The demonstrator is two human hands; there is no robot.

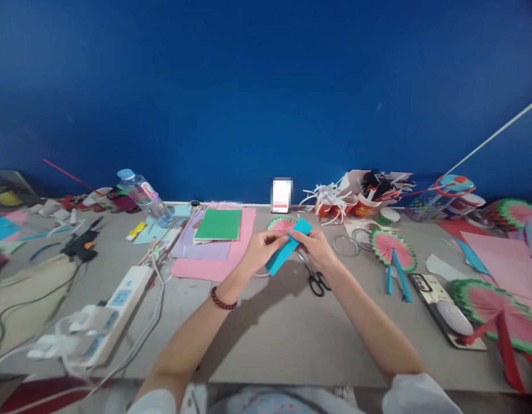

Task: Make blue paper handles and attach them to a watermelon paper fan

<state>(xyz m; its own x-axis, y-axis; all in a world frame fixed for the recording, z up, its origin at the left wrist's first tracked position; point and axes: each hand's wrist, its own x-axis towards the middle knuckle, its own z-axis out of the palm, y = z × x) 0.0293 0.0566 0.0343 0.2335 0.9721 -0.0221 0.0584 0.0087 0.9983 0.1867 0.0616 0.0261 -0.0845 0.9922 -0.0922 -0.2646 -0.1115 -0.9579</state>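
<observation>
A strip of blue paper is held at a slant above the middle of the table. My left hand pinches its left side, and my right hand grips it near the upper right end. Behind the strip lies a pink pleated paper fan with a green edge, partly covered by the paper and my hands. Scissors with black handles rest on the table below my right hand, their blades partly hidden by it.
Left of my hands are a green sheet stack on pink paper, a power strip and a tilted bottle. A phone stands against the wall. Rightward lie a finished-looking fan, another phone and a mouse.
</observation>
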